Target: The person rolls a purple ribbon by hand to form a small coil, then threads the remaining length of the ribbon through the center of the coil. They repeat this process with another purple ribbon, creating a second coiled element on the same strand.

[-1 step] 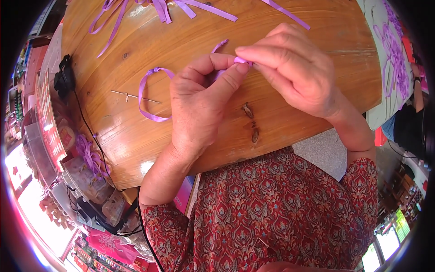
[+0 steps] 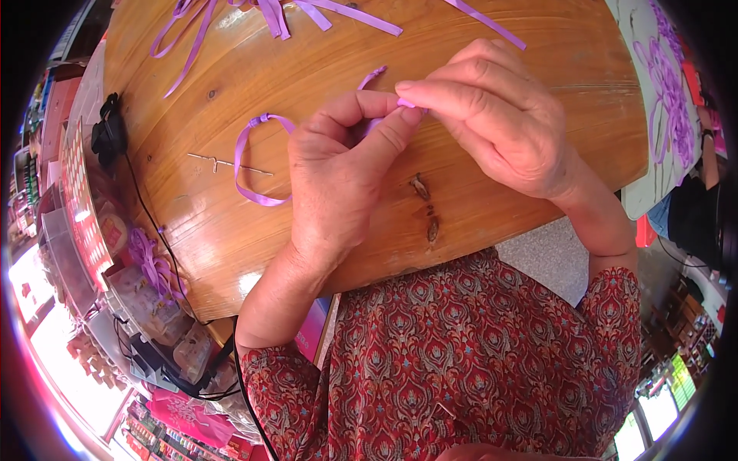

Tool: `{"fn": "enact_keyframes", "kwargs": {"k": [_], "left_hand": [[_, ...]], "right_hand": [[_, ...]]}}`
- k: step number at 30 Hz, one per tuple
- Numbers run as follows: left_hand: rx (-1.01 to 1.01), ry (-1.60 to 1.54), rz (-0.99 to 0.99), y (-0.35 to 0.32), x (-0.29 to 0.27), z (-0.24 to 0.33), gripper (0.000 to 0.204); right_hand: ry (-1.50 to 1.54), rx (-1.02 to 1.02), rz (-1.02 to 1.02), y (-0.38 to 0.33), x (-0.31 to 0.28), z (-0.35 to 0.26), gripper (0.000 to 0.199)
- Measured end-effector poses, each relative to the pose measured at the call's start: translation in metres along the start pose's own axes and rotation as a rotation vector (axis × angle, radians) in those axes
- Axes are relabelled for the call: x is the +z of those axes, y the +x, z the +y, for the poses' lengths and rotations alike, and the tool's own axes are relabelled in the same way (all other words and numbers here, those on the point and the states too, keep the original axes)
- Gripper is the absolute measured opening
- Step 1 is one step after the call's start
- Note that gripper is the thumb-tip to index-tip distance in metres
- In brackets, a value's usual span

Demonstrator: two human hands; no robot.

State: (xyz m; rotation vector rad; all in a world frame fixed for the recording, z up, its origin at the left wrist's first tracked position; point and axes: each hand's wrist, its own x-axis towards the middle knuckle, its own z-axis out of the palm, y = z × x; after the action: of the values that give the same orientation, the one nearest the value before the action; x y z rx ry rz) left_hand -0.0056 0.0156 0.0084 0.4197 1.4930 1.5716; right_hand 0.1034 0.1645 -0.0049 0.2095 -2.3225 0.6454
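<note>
A thin purple ribbon (image 2: 244, 170) is pinched between my two hands above the wooden table. My left hand (image 2: 334, 173) is closed, its thumb and index finger pressed on a small fold of the ribbon. From the far side, the fingertips of my right hand (image 2: 503, 115) grip the same fold; the exact shape there is hidden by the fingers. To the left of my left hand the ribbon hangs in a loop with a small wound knot at its top. A short ribbon end shows beyond my left fingers. Under the loop lies a thin twisted metal wire (image 2: 219, 162).
More purple ribbons (image 2: 277, 17) lie at the table's far edge, with one strip (image 2: 492, 27) farther right. A black device (image 2: 109, 131) with a cable and plastic boxes (image 2: 146, 303) stand left. Purple ribbon bundles (image 2: 670, 100) cover a white surface at right, near another person (image 2: 692, 223).
My right fingertips have shifted very slightly to the left over the ribbon fold. The left hand and everything on the table stay put.
</note>
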Motion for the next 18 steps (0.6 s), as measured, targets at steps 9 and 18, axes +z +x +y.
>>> {"fn": "enact_keyframes", "kwargs": {"k": [9,18], "left_hand": [[-0.120,-0.232,-0.075,0.005,-0.004,-0.004,0.013],[-0.019,-0.175,-0.004,0.002,0.000,-0.005,0.012]], "right_hand": [[0.030,-0.198,0.044,0.003,-0.003,0.010,0.038],[0.116,0.080,0.004,0.011,-0.010,-0.003,0.032]]}}
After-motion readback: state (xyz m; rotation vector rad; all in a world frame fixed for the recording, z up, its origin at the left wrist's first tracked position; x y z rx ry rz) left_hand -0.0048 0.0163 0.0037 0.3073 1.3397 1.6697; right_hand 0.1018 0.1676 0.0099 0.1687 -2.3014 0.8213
